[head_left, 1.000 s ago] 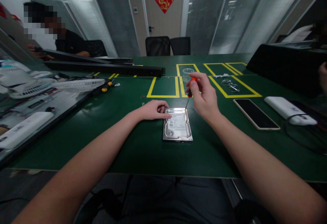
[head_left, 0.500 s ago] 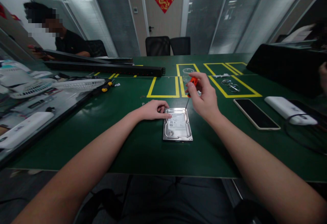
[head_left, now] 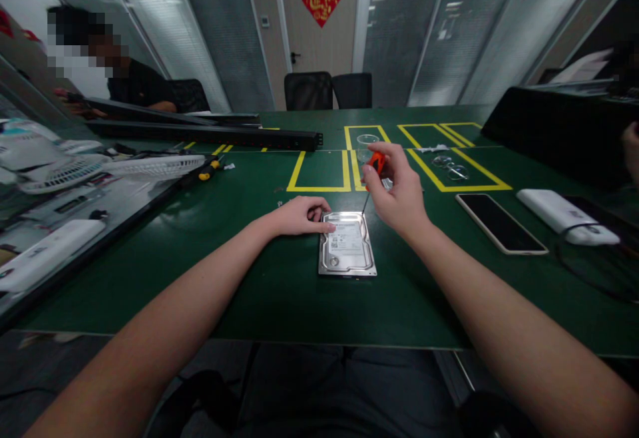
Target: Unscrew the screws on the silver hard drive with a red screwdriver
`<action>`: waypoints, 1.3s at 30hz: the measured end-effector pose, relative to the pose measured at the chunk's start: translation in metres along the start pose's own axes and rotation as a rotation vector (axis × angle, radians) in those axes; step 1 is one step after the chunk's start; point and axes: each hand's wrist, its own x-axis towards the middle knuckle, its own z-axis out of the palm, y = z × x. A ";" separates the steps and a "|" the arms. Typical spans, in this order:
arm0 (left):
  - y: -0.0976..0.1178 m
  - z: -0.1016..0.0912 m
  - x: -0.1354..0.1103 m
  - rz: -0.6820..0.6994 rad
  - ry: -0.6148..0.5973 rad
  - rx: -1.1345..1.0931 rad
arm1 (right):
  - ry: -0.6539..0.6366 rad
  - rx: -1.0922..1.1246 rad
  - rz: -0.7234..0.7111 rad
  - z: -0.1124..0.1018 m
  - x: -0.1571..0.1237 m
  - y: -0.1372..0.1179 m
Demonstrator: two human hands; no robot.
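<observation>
A silver hard drive [head_left: 347,246] with a white label lies flat on the green table. My left hand [head_left: 302,216] grips its far left corner, the thumb on top of the label side and the fingers curled at the edge. In my right hand [head_left: 398,188] is an orange and black screwdriver [head_left: 377,162], its fingers closed around the handle. The screwdriver's thin shaft points down, with its tip at the drive's far right corner. Whether the tip sits in a screw is too small to make out.
To the right lie a phone [head_left: 502,223], a white power bank [head_left: 566,215] and a black cable. Beyond my right hand stands a clear cup [head_left: 368,140], near eyeglasses [head_left: 452,166]. Left are a panel with white parts and yellow-black pliers [head_left: 208,170]. A person sits at the far left.
The screwdriver handle has turned and tilted slightly in my right fingers, while its tip stays at the same corner. My left hand and the hard drive have not moved.
</observation>
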 end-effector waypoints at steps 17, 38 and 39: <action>0.002 -0.001 0.000 -0.022 -0.014 0.011 | -0.009 -0.004 0.010 -0.001 0.000 -0.002; 0.002 -0.001 -0.001 -0.022 -0.011 0.008 | -0.012 -0.016 0.004 -0.001 0.000 -0.001; 0.002 -0.001 -0.001 -0.023 -0.012 0.006 | -0.012 -0.017 0.006 -0.001 0.000 -0.001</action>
